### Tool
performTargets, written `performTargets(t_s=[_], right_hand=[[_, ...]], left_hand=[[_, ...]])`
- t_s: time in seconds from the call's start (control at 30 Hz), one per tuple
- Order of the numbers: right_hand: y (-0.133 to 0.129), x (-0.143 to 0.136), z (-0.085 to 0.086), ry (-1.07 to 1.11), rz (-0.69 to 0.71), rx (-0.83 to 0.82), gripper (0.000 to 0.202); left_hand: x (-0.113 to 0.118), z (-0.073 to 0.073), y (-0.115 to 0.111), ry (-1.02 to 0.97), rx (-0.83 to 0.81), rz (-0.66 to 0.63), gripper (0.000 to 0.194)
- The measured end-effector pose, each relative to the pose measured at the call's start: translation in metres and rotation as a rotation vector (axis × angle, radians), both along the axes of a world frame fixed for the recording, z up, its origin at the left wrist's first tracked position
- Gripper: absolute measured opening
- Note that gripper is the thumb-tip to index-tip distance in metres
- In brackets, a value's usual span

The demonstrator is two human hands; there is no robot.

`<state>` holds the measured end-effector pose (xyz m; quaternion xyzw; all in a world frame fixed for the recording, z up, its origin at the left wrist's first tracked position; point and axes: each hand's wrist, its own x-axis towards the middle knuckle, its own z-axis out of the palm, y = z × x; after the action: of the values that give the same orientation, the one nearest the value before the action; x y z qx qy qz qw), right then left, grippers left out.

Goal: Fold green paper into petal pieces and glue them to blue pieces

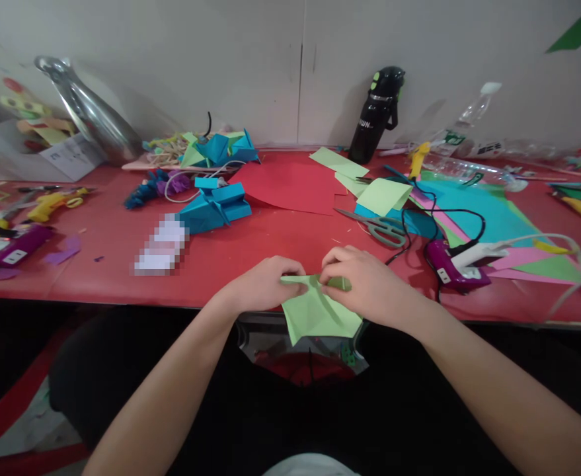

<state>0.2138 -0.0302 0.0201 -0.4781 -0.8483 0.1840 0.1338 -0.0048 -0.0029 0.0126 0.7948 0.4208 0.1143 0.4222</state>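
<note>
A creased light green paper (320,316) spans the front edge of the red table, its lower part hanging past the edge. My left hand (269,284) pinches its upper left corner between thumb and fingers. At its upper right, my right hand (354,281) is closed on the paper, thumb and fingertips on a folded part. Both hands are close together, with a small gap between their fingertips. Beyond them lie grey-handled scissors (384,230) and another light green sheet (383,196).
Folded blue paper (215,206) and a blurred pale item (162,246) lie left. Behind are red paper (293,187) and a black bottle (377,116). A purple power strip (453,268), cables and coloured sheets (488,215) occupy the right; a metal flask (92,112) leans back left.
</note>
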Motion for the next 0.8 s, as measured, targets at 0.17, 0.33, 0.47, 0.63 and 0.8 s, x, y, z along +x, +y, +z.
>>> performTargets(t_s=[0.17,0.33,0.47,0.63,0.8], right_hand=[[-0.006,0.006,0.008,0.013,-0.058,0.128,0.008],[-0.008,0.01,0.015,0.072,-0.06,0.214,0.006],[-0.007,0.013,0.023,0.148,-0.068,0.206,0.007],[-0.005,0.016,0.027,0.211,-0.083,0.21,0.006],[-0.002,0.016,0.031,0.236,-0.086,0.211,0.007]], left_hand=[[0.009,0.005,-0.009,-0.227,-0.042,0.119,0.019],[0.016,0.009,-0.013,-0.288,-0.024,0.152,0.021],[0.019,0.019,-0.01,-0.271,-0.005,0.145,0.025],[0.021,0.029,-0.005,-0.262,-0.014,0.119,0.027],[0.021,0.035,0.003,-0.242,0.011,0.098,0.026]])
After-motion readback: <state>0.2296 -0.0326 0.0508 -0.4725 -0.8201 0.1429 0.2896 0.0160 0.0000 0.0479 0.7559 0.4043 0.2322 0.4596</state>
